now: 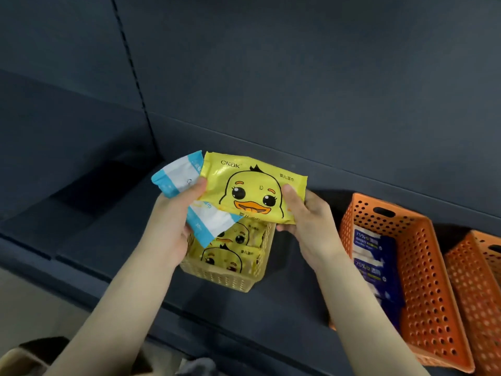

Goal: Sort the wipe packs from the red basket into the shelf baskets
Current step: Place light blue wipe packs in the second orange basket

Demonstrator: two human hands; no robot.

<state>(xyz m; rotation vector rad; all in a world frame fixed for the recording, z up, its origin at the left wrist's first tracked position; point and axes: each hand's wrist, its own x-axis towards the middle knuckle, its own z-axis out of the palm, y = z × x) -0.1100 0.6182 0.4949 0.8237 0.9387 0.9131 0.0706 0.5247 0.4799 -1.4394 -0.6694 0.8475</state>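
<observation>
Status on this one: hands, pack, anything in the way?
Left hand grips blue-and-white packs, thumb on duck pack. Right hand holds its other edge, above yellow basket. Path down looks open.

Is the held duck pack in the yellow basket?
Out: the right hand holds the duck pack above the yellow basket; the left hand grips blue-white packs.

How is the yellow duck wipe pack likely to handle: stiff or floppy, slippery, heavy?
Likely soft and floppy: the yellow duck pack has wrinkled film and wavy edges between the left hand and right hand, which pinch its ends. Probably somewhat slippery, since the wrapper shows glossy highlights. Seemingly light, as thumb-and-finger pinches hold it nearly level.
</observation>
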